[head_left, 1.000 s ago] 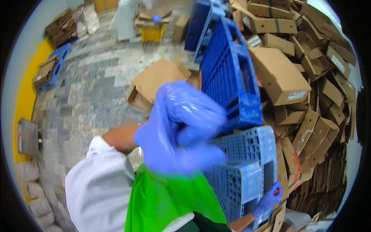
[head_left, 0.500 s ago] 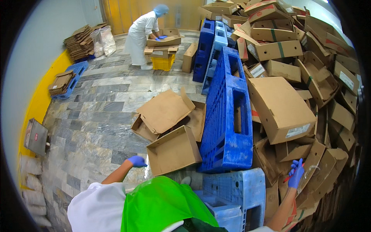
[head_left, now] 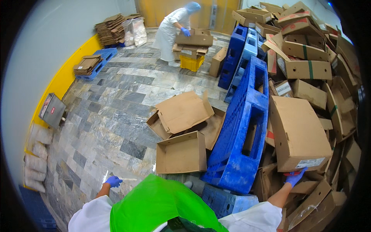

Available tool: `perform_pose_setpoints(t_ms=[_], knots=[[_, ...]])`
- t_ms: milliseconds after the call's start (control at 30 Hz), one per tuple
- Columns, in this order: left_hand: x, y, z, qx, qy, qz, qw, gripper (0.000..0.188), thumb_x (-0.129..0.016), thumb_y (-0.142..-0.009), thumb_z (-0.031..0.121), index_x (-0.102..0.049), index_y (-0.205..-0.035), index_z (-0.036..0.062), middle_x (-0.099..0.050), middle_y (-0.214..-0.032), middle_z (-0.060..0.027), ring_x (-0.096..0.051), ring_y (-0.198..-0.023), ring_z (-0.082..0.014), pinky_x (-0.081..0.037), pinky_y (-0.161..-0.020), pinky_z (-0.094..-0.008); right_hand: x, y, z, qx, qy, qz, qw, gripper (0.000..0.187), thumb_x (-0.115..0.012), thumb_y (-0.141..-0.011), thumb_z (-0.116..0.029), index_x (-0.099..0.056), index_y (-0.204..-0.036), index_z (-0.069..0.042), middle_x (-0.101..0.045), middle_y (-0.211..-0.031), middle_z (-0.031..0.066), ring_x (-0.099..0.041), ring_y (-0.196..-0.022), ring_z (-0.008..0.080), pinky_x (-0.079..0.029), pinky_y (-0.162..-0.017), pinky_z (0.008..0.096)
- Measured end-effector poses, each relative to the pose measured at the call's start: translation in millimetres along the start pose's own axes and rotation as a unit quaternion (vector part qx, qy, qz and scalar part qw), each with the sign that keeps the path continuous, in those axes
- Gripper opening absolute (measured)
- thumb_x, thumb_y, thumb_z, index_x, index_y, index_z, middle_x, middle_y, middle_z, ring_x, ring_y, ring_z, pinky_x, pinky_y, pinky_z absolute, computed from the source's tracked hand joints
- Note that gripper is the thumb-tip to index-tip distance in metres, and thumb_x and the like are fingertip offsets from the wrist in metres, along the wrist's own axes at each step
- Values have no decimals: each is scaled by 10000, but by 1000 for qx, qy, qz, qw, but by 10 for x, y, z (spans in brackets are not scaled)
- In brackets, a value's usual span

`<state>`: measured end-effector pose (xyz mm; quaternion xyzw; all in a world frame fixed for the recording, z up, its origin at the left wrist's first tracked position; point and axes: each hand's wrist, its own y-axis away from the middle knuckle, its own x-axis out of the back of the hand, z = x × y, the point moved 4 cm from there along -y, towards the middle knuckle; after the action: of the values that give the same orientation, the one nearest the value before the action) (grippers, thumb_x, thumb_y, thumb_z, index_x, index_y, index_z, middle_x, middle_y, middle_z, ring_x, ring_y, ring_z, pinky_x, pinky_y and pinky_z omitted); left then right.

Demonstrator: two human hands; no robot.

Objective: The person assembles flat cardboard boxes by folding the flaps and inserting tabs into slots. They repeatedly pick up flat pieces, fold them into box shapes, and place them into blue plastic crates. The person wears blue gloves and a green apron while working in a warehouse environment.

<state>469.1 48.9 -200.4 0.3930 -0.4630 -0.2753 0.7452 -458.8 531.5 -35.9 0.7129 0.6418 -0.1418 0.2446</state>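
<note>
The red object (head_left: pixel 289 174) (kind unclear) is partly hidden.

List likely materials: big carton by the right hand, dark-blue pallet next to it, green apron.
Big carton: likely corrugated cardboard, matte brown; crisp folded edges and a punched hole.
Dark-blue pallet: probably moulded plastic, dull and scuffed; even colour, rounded openings, whitish wear marks.
Green apron: smooth, uniform, softly draped; looks like plastic sheet or coated fabric, can't tell which.

At the fingers of the right hand (head_left: pixel 295 177) are one red item (head_left: pixel 292 173) and one large carton (head_left: pixel 298 133); ahead-left of the left hand's (head_left: pixel 113 181) fingers is one steel box (head_left: pixel 53 111), and far ahead of both stand one co-worker (head_left: pixel 167 36), one yellow crate (head_left: pixel 192 63) and two clear bags (head_left: pixel 139 32).
</note>
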Motion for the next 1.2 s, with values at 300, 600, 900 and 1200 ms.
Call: perform_pose_setpoints(t_ms=[300, 600, 900, 1200], knots=[[-181, -203, 340, -76, -20, 0, 997, 430, -648, -897, 431, -700, -923, 6, -732, -831, -120, -699, -690, -203, -551, -628, -353, -1813, -624, -1124, 124, 34, -254, 959, 529, -615, -962, -312, -516, -1380, -3, -569, -1347, 88, -551, -1209, 222, -429, -1053, 402], [-335, -495, 410, -196, 134, 77, 968, 386, -648, -911, 373, -688, -929, -11, -720, -836, -143, -696, -719, -207, -563, -691, -360, -3635, 452, -2924, 307, 293, -368, 828, 445, -641, -896, -174, -572, -1296, 9, -613, -1231, 108, -598, -1089, 194, -484, -955, 352], [-1062, -645, -842, -58, -123, -204, 970, 358, -663, -901, 381, -736, -1057, 67, -741, -850, -91, -691, -675, -184, -546, -606, -346, -2598, 3531, -2241, 276, 746, -305, 524, 512, -830, -603, -82, -543, -1024, -39, -511, -956, 35, -501, -851, 172, -450, -782, 328], [273, -1578, 33, -271, -222, -67, 934, 376, -629, -897, 393, -715, -882, 28, -718, -816, -155, -690, -734, -283, -536, -702, -420, -725, 5390, -1189, 161, 822, -368, 404, 252, -801, -624, -248, -628, -666, -70, -606, -717, 140, -615, -762, 378, -504, -700, 441]])
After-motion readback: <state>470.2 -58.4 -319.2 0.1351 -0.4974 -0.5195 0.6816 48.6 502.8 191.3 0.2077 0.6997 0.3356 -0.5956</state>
